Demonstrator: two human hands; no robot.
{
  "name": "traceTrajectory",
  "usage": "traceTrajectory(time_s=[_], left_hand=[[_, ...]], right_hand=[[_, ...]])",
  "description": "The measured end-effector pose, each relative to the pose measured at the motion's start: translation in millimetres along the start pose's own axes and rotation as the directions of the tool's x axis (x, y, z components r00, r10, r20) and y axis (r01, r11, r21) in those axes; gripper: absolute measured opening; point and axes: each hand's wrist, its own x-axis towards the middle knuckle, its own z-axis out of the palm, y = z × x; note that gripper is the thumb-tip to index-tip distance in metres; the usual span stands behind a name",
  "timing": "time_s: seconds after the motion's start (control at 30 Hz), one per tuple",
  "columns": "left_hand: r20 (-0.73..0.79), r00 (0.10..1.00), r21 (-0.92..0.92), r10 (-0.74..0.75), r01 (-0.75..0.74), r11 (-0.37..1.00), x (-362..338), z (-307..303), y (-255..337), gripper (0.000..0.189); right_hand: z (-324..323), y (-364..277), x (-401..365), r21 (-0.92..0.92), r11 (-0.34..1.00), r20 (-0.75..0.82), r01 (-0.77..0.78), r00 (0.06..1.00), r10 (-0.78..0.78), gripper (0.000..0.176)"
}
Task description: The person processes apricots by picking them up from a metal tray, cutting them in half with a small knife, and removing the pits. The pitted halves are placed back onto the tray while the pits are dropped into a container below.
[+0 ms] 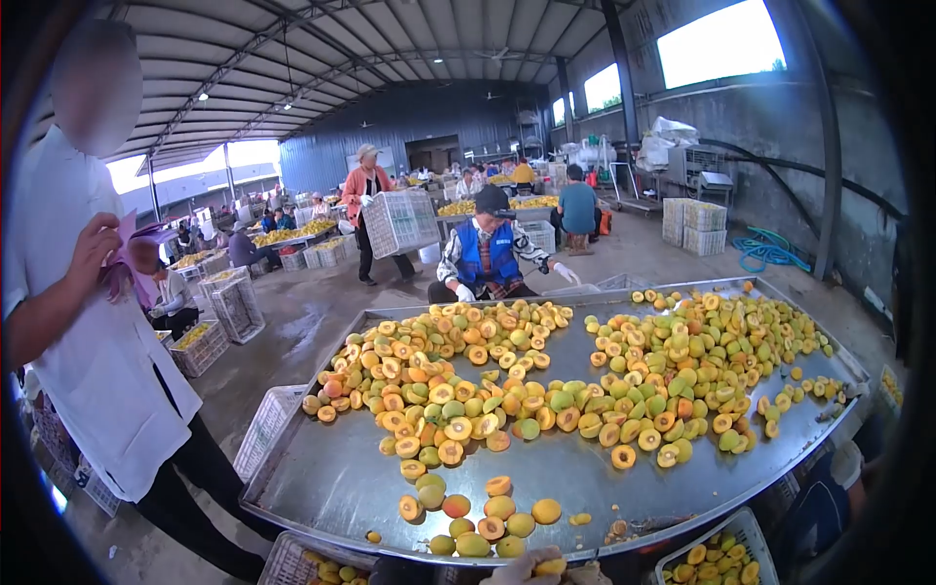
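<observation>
At the very bottom edge, a pale hand pokes into view. It seems to be the wearer's left, though the frame cuts most of it off. Its grip is closed round a small yellow fruit, which sits at the fingertips on the hand's right side. The right hand does not show.

Hand and fruit hang just at the near rim of the wide, shallow, grey steel worktop. Just beyond them, on the metal, lies a loose cluster of whole and halved yellow-orange fruits, close to the grip but apart from it. Farther back, a broad heap of halved yellow, orange and green fruits spreads across the middle of the worktop, well apart from the hand.

A white plastic crate of fruit stands below the near right corner. A person in a white coat stands at the left side. Across the worktop sits a person in a blue vest and white gloves, and behind them another person carries a white lattice crate.
</observation>
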Motion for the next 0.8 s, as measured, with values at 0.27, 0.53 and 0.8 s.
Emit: traceTrajectory(time_s=[0.27, 0.53, 0.8], left_hand=[[0.059, 0.944, -0.625, -0.323, 0.287, 0.726, -23.0, -4.2, 29.8, 0.023], [0.226, 0.958, -0.486, -0.175, 0.266, 0.833, -39.1, -27.0, 32.7, 0.050], [-0.089, 0.954, -0.803, -0.286, 0.101, 0.587, -39.6, -57.1, 27.9, 0.034]], right_hand=[[26.4, -7.1, -14.5, 0.043, 0.996, 0.097, 0.082, 0.992, -0.086, 0.031], [38.5, -13.0, -25.5, 0.010, 0.988, 0.077, 0.151, 0.986, -0.151, 0.016], [53.2, -0.7, -27.8, -0.034, 0.982, 0.248, 0.187, 0.953, -0.173, 0.016]])
